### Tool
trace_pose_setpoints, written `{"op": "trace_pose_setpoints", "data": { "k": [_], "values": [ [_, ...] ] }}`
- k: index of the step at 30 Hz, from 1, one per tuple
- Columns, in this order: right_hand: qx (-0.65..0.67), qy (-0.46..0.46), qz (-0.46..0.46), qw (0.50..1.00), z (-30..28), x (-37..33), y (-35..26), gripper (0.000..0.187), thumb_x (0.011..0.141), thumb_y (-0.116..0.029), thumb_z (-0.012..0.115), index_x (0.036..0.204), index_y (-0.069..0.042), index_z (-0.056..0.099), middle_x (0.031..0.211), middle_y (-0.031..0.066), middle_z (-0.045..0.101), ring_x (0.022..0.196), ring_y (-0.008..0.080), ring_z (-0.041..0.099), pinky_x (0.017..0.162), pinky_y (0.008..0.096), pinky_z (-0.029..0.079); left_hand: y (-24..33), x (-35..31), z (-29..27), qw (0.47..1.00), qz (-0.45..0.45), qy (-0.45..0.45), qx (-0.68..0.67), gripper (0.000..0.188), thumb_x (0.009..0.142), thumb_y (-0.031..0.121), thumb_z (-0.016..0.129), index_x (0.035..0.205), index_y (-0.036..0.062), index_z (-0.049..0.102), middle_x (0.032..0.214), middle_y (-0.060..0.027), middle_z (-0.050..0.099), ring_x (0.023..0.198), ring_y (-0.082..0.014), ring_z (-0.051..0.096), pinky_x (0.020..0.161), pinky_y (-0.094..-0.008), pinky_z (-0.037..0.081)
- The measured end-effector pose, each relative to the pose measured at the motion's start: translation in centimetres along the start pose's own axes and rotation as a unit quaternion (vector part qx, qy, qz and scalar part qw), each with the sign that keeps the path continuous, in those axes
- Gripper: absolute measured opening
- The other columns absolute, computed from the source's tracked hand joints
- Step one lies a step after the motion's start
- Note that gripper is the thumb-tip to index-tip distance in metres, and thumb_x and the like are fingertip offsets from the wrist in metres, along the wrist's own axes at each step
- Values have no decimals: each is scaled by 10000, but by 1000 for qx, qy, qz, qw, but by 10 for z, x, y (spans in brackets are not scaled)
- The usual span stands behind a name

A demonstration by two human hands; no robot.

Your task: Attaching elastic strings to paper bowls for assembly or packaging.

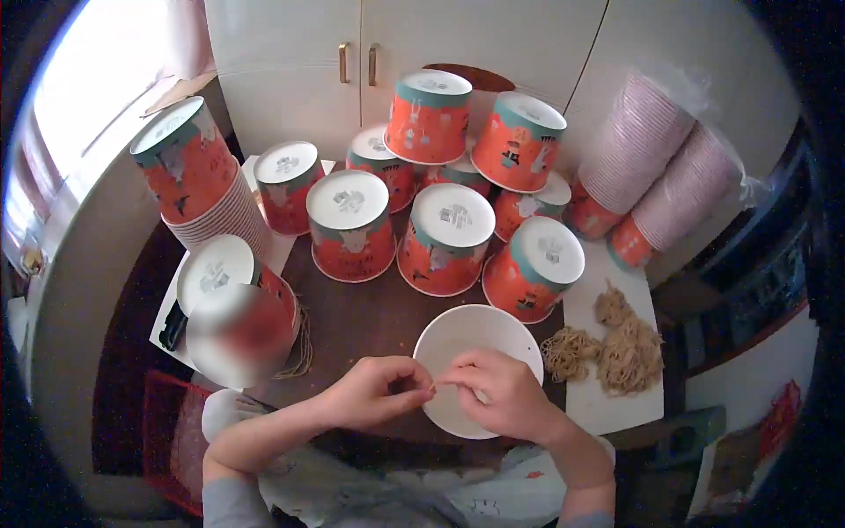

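Note:
My left hand (377, 392) is closed in a pinch at the left rim of a white paper bucket (480, 321), which stands mouth up in front of me. Over the bucket's mouth, my right hand (503, 398) pinches too, its fingertips almost meeting those of the left. Something small and thin sits between the fingertips, too fine to make out. Right of the bucket lie a small bundle of tan twine (569, 354) and a larger heap of twine (630, 356).
Several upside-down orange-and-teal paper buckets (352, 238) stand behind, some stacked on others. A tall nested stack (216, 207) leans at the left. Plastic-wrapped bucket stacks (647, 141) lean at the right. Cupboard doors (475, 40) close off the back. A red crate (172, 431) is lower left.

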State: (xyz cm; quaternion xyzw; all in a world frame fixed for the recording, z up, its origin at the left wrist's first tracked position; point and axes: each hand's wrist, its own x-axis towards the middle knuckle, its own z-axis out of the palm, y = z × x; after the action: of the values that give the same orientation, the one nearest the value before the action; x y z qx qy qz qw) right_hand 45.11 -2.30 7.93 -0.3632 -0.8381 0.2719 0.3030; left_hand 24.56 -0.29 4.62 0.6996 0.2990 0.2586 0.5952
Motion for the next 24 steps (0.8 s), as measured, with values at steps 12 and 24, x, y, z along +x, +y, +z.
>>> {"op": "trace_pose_setpoints", "data": {
  "k": [12, 24],
  "values": [
    [-137, 47, 11, 989, 19, -4, 5, 100, 669, -116, 654, 759, -88, 621, 887, 47, 562, 770, 205, 560, 640, 320, 457, 4, -1, -5, 996, -46, -1, -72, 104, 842, 101, 536, 892, 11, 528, 767, -8, 554, 711, -48, 509, 631, -210, 428],
    [-248, 15, -67, 966, 37, -14, -20, 111, 654, -199, 672, 737, -159, 610, 786, -25, 531, 739, 179, 480, 684, 339, 347, 4, 0, -9, 983, -85, 18, -163, 104, 836, 80, 541, 854, 10, 465, 788, -27, 559, 741, -83, 555, 654, -221, 458]
  ]
}}
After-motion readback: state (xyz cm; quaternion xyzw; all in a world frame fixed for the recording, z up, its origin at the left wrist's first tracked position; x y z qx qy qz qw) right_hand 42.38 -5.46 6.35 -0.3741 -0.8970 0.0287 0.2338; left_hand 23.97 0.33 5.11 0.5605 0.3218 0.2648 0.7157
